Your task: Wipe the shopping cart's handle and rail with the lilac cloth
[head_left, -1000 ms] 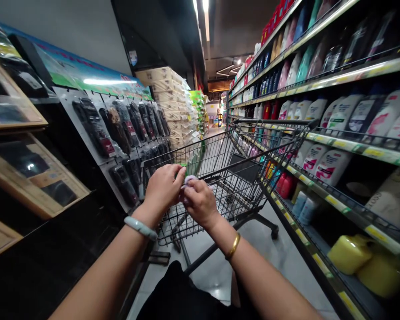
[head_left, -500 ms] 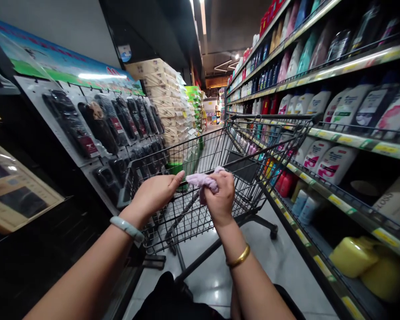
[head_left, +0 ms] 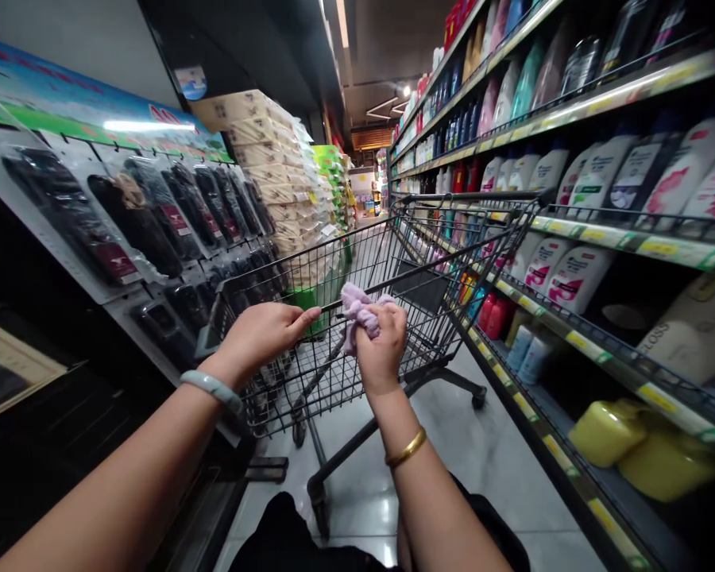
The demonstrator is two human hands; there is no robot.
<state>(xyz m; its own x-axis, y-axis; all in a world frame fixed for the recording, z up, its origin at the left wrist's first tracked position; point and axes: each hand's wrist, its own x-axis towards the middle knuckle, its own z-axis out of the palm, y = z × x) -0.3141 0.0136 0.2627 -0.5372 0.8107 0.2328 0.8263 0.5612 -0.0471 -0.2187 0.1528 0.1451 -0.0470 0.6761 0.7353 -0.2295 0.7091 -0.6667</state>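
Observation:
A black wire shopping cart (head_left: 357, 389) stands sideways in front of me. My left hand (head_left: 266, 334), with a pale bangle at the wrist, is closed over its near top rail, thumb lying along the bar. Bunched in my right hand (head_left: 384, 349) is a lilac cloth (head_left: 361, 311), pressed at the same rail a little to the right. The fingers wrap round the cloth, and part of it sticks out above and to the left. A gold bracelet sits on the right wrist. Fingers on the far side of the rail are partly hidden.
Shelves of shampoo bottles (head_left: 584, 274) run along the right. On the left hangs a rack of packaged dark insoles or shoe-like items (head_left: 155, 214). Stacked beige packs (head_left: 268, 159) stand behind the cart, and yellow jugs (head_left: 608, 433) sit on the bottom right shelf.
My right hand and the cloth have shifted slightly left along the rail, and the cloth now bunches higher. My left hand keeps its hold. The view has turned a little right.

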